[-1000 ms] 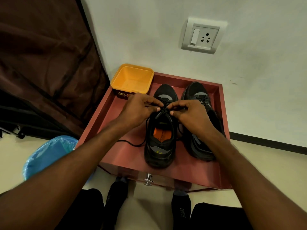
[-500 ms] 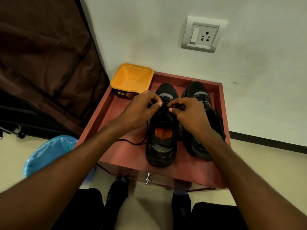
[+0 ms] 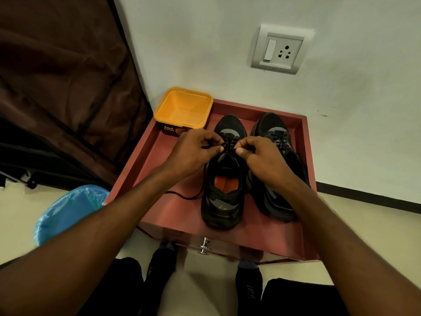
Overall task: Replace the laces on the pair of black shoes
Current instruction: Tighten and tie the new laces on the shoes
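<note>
Two black shoes stand side by side in a red-brown drawer tray (image 3: 159, 156), toes toward the wall. The left shoe (image 3: 224, 199) shows an orange insole. Over its upper eyelets my left hand (image 3: 193, 151) and my right hand (image 3: 262, 156) each pinch the black lace (image 3: 229, 145) between thumb and fingertips. One loose end of that lace (image 3: 186, 196) trails off to the left across the tray floor. The right shoe (image 3: 276, 137) is laced and partly hidden under my right wrist.
An open orange tub (image 3: 183, 108) sits at the tray's far left corner. A blue-lined bin (image 3: 68, 208) stands on the floor to the left, beside a dark brown fabric wardrobe (image 3: 63, 83). A wall socket (image 3: 281, 50) is above. My socked feet (image 3: 248, 283) are below the drawer knob (image 3: 205, 246).
Both hands have crept slightly farther up the left shoe toward its toe, still pinching the lace. The shoes and the tub have stayed in place.
</note>
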A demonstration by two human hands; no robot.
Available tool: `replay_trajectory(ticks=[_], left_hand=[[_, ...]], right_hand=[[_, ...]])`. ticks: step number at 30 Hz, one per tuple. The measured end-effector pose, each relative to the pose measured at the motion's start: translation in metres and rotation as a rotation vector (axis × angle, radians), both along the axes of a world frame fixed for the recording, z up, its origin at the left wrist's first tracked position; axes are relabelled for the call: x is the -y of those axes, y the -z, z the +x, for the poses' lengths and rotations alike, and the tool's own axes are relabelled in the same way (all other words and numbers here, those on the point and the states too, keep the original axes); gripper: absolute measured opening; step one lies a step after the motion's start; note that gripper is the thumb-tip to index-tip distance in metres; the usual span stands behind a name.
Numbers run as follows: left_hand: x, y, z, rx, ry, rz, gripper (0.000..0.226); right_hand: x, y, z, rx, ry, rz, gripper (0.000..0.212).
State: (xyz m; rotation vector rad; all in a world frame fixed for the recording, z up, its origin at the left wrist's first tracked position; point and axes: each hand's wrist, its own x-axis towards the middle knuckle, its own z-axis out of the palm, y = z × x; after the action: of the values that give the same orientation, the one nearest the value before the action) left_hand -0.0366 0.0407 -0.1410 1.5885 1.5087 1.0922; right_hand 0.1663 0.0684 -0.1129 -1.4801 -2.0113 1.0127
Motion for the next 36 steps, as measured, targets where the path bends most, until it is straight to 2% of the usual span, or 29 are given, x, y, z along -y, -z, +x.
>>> replay_trajectory(ticks=[2,6,12,19,27,29,33,36], left_hand=[[-0.001,0.0,-0.002,-0.041,0.0,0.016,0.009],[-0.003,0.003,-0.003,-0.024,0.012,0.001,0.013],[-0.002,0.004,-0.002,0.028,-0.007,-0.012,0.016],[-0.003,0.004,-0.004,-0.02,0.02,-0.011,0.007],[0.001,-0.003,-0.002,0.006,-0.024,-0.046,0.005],[0.004,-0.005,0.0,0.035,-0.039,-0.045,0.006],[0.01,-0.007,-0.001,0.135,0.025,-0.075,0.005],[0.011,-0.005,-0.003,0.192,0.065,-0.069,0.018]], right_hand=[[0.001,0.001,0.004,-0.04,0.007,-0.022,0.011],[0.001,0.007,0.004,0.017,-0.009,0.106,0.021],[0.002,0.009,-0.004,-0.021,0.072,0.18,0.011],[0.003,0.009,-0.005,-0.171,0.193,0.045,0.013],[0.006,-0.003,0.001,-0.263,0.185,-0.079,0.01],[0.005,-0.007,0.005,-0.232,0.142,-0.059,0.013],[0.009,-0.01,0.008,-0.052,0.028,0.053,0.024],[0.008,-0.009,0.006,-0.014,-0.016,0.071,0.02]])
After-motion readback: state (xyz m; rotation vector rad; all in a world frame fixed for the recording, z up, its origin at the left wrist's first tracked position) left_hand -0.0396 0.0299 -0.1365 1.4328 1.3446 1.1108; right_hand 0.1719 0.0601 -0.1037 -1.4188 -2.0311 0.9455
